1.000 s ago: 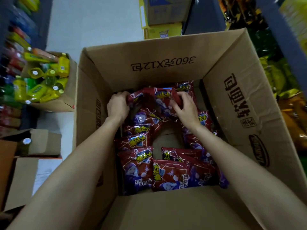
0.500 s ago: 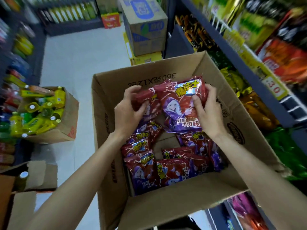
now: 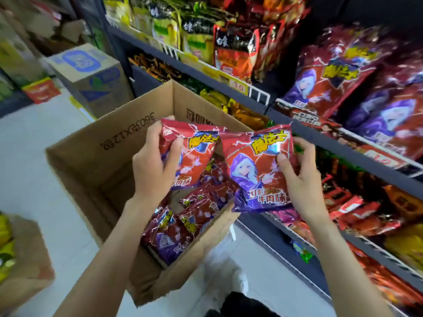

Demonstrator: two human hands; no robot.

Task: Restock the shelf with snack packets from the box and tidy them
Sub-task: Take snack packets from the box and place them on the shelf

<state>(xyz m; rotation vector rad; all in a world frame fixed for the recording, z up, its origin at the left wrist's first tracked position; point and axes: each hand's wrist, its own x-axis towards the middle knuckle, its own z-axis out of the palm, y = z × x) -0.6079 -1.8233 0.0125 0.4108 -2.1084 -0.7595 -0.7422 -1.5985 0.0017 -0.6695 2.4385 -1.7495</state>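
Two snack packets held above the box.
The left hand (image 3: pixel 153 165) grips one packet (image 3: pixel 194 156); the right hand (image 3: pixel 302 179) pinches another packet (image 3: pixel 254 170), fingers curled round each, over the box (image 3: pixel 96 161) beside the shelf (image 3: pixel 343 149).

An open brown cardboard box (image 3: pixel 96 161) stands on the pale floor (image 3: pixel 29 179), just left of the dark metal shelf (image 3: pixel 343 149). More packets (image 3: pixel 180 227) lie inside it. Above the box, the left hand (image 3: pixel 153 165) holds one red-and-purple snack packet (image 3: pixel 194 156); to its right, nearer the shelf, the right hand (image 3: pixel 304 179) holds another red-and-purple packet (image 3: pixel 256 170). A blue-printed carton (image 3: pixel 91 76) sits behind the box.
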